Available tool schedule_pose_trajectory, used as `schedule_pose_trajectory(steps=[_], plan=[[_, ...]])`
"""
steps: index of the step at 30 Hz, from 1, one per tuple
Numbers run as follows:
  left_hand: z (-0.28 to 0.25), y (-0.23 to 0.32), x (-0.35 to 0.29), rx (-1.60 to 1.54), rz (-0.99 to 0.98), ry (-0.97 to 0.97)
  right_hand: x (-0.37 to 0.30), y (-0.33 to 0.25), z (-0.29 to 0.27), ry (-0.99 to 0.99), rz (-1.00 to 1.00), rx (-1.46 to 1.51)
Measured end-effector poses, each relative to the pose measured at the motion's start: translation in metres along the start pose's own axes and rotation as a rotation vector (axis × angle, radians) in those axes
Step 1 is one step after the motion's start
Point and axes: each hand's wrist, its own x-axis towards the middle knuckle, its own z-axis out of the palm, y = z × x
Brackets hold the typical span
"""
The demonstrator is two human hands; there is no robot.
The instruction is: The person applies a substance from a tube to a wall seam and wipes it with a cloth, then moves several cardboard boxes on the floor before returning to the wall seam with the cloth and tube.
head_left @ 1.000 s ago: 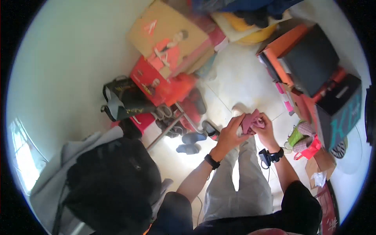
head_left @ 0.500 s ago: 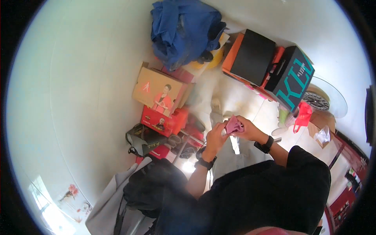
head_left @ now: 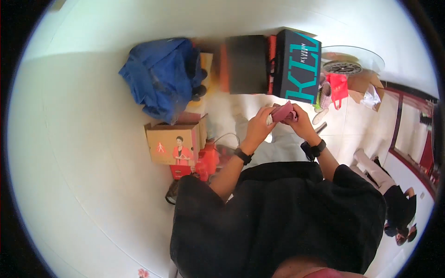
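A folded mauve-pink piece, apparently cloth (head_left: 282,111), is held up between my two hands in front of my body. My left hand (head_left: 259,125) has its fingers closed round the near-left side of it, with a small whitish bit showing by the palm. On the other side my right hand (head_left: 302,124) grips its right end, fingers curled. A darker patch shows in the fold near the right fingers; I cannot make out what it is. Both wrists wear black bands.
Ahead stand a black box with teal lettering (head_left: 299,65) and a plain dark box (head_left: 248,65). A blue cloth bundle (head_left: 160,74) lies left, above an open cardboard carton (head_left: 169,143) near the wall. A red bag (head_left: 337,88) and shoes are at right. Another person (head_left: 401,204) is far right.
My view has turned, so the boxes and blue bundle now appear further left and another person shows at right. Both hands still hold the mauve-pink piece, now higher in the view.
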Motion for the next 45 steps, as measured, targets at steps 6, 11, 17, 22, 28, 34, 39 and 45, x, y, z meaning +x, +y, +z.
schedule_pose_trajectory(steps=[6,11,17,22,28,34,39,45], plan=[[0.067,-0.007,0.072,0.177,0.063,-0.059,0.032,0.075,-0.046,0.267,-0.114,-0.082],[0.108,-0.035,0.093,0.354,-0.061,-0.019,0.069,0.113,-0.057,0.231,-0.13,-0.484],[0.106,-0.032,0.131,0.579,-0.139,0.081,0.123,0.132,-0.066,0.182,-0.253,-0.463],[0.116,-0.009,0.217,0.567,-0.143,0.167,0.179,0.111,-0.107,0.38,-0.212,-0.476],[0.168,0.011,0.275,0.428,0.076,0.067,0.177,0.122,-0.167,0.614,-0.031,-0.454],[0.198,0.008,0.224,0.332,0.012,-0.175,0.102,0.151,-0.165,0.546,0.092,-0.432],[0.181,0.002,0.147,0.391,-0.164,-0.282,0.045,0.147,-0.143,0.227,0.122,-0.324],[0.153,-0.008,0.13,0.602,-0.294,-0.251,0.075,0.146,-0.126,0.023,0.038,-0.48]])
